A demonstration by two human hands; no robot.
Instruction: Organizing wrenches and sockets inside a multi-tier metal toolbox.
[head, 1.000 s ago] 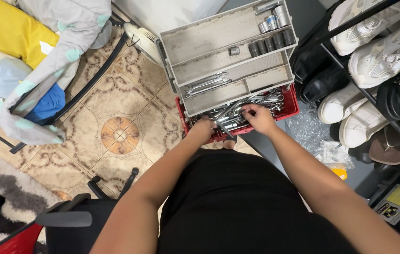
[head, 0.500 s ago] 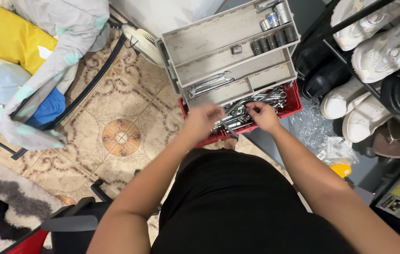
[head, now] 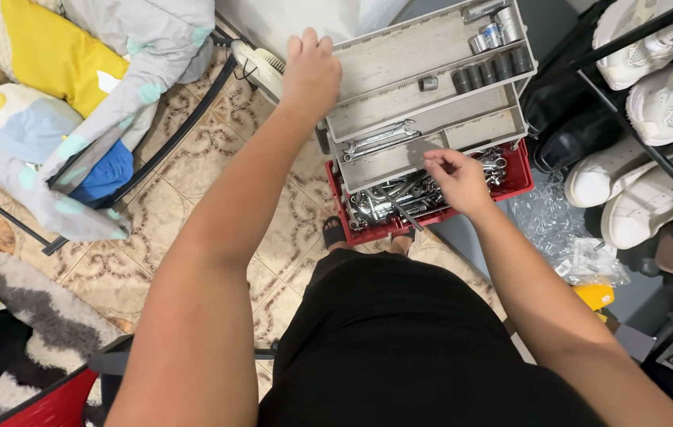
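A person stands over an open red toolbox (head: 510, 183) on a patterned tile floor (head: 194, 182), its grey fold-out trays (head: 400, 59) raised in tiers beyond both hands. The left hand (head: 312, 73) lies flat, fingers extended, on the trays' top left corner, gripping nothing. The right hand (head: 458, 180) hovers over the box's lower compartment, thumb and fingers pinched on a slim metal tool (head: 402, 212) that slants down toward the person. Under that hand lies a tangled heap of chrome wrenches (head: 384, 202), crowding the tool on all sides. Just beyond the right hand, two spanners (head: 374, 139) rest in a middle tray; farther off, dark and silver sockets (head: 488, 57) line the upper tiers. Shoes (head: 629, 190) on a rack stand to the right hand's right, crumpled clear plastic (head: 558, 229) beside them. A white fan (head: 261, 67) sits just beside the left hand.
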